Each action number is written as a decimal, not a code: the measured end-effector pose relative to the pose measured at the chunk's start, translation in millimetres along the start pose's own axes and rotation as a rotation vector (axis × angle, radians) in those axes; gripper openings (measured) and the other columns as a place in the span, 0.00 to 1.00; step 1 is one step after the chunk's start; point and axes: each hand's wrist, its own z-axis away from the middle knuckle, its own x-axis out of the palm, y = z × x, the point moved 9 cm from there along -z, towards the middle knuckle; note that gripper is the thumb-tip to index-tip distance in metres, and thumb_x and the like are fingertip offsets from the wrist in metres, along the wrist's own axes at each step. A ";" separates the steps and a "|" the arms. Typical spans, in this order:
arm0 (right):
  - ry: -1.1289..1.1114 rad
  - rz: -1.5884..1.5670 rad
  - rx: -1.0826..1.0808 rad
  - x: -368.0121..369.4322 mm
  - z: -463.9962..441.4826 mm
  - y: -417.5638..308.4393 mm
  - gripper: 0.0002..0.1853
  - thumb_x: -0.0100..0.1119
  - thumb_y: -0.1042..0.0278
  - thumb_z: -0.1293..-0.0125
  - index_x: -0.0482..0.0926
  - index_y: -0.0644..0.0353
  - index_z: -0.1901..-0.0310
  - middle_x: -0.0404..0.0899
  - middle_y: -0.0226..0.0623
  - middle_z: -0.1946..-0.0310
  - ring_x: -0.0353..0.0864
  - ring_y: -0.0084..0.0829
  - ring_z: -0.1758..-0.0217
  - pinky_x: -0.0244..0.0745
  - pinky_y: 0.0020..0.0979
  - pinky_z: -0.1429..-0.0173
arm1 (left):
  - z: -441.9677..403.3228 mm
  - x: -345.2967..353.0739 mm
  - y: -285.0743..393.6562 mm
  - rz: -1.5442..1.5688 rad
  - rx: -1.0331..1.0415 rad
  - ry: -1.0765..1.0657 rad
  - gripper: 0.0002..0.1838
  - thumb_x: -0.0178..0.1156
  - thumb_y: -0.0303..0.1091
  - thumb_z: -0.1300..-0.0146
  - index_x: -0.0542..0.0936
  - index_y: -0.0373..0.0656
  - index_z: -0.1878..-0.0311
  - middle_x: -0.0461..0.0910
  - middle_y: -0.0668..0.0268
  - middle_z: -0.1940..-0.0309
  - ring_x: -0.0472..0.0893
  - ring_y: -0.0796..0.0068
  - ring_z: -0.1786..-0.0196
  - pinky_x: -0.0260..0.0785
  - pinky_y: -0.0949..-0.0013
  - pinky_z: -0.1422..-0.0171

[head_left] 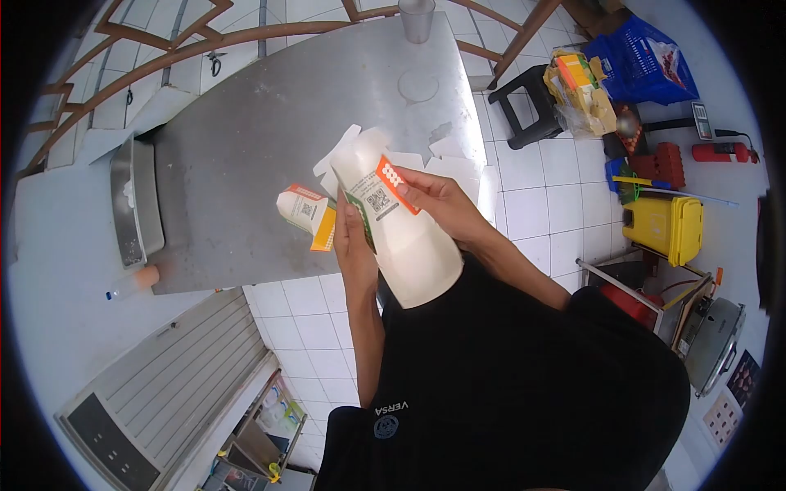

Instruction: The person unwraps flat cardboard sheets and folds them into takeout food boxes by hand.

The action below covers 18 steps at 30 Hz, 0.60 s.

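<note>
Between my two hands is a cream paper food carton [416,260] with orange and green printed panels and a QR code, held over the table's near edge. My left hand [354,233] grips its left side by the green panel, thumb on top. My right hand [442,200] pinches the orange panel on the right side, fingers closed. A similar folded carton [299,211] with orange and yellow panels lies on the table just left of my left hand. Behind the held carton, white carton flaps [458,169] rest on the table, partly hidden.
The metal table [246,155] has a metal tray [147,196] at its left end and a plastic cup [417,20] at the far edge. Rightward stand a black stool [524,98], a blue basket [634,61] and a yellow bin [667,229]. A bottle [131,282] lies by the left corner.
</note>
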 end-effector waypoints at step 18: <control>0.086 0.732 -0.615 23.3 20.2 -55.8 0.31 0.47 0.73 0.23 0.55 0.57 0.20 0.81 0.55 0.54 0.81 0.50 0.57 0.76 0.40 0.48 | 12.2 9.6 9.8 -0.279 0.242 0.050 0.24 0.46 0.31 0.19 0.62 0.33 0.24 0.75 0.51 0.39 0.80 0.68 0.46 0.74 0.67 0.42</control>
